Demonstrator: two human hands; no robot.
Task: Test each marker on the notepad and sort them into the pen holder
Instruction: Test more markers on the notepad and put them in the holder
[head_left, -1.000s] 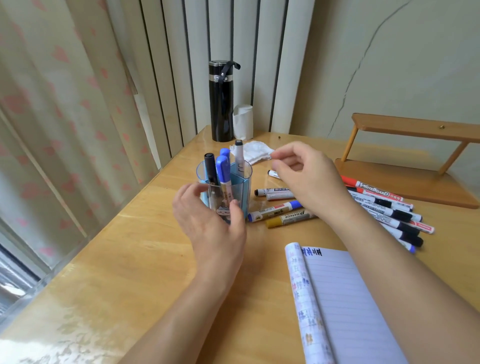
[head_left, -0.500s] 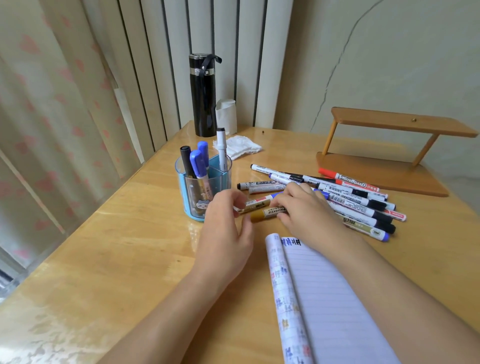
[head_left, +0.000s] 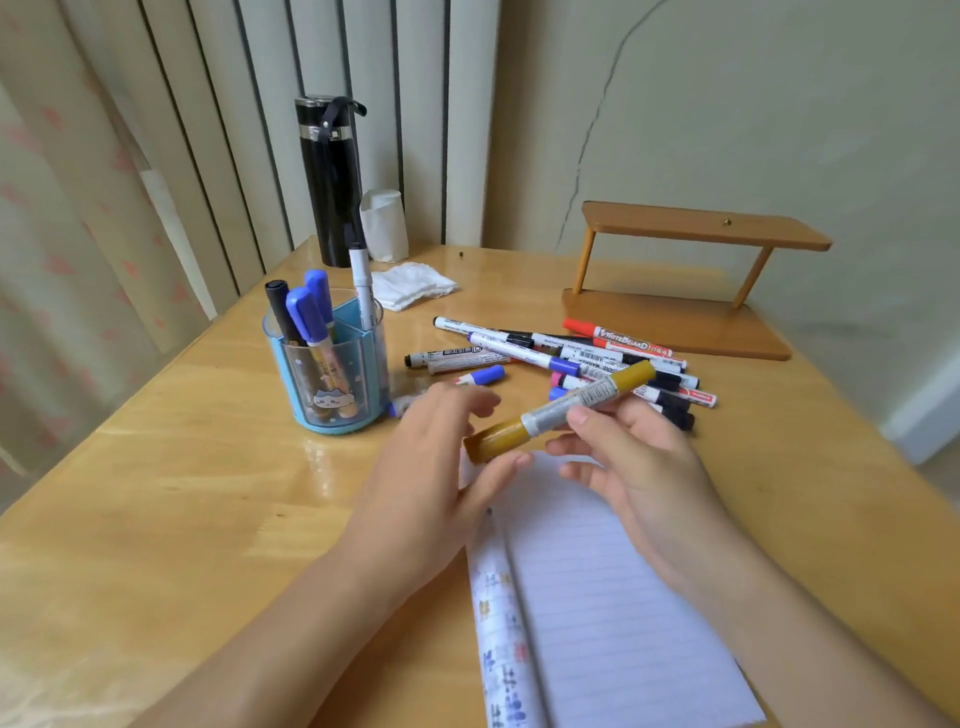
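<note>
Uncapping comes next, by my reading: the gold marker (head_left: 563, 410) is held level above the top edge of the notepad (head_left: 597, 571), its capped end pointing to 8 o'clock. The right hand (head_left: 639, 467) pinches the barrel at mid-length; the left hand (head_left: 436, 467) is loosely open, thumb touching the cap end, not yet gripping. To do it well, close the left fingers fully round the cap and pull straight along the barrel, then scribble on the lined page directly below. The holder (head_left: 332, 364) stands at 10 o'clock from the marker, the untested pile (head_left: 571, 358) at 12 o'clock on the table (head_left: 182, 493).
</note>
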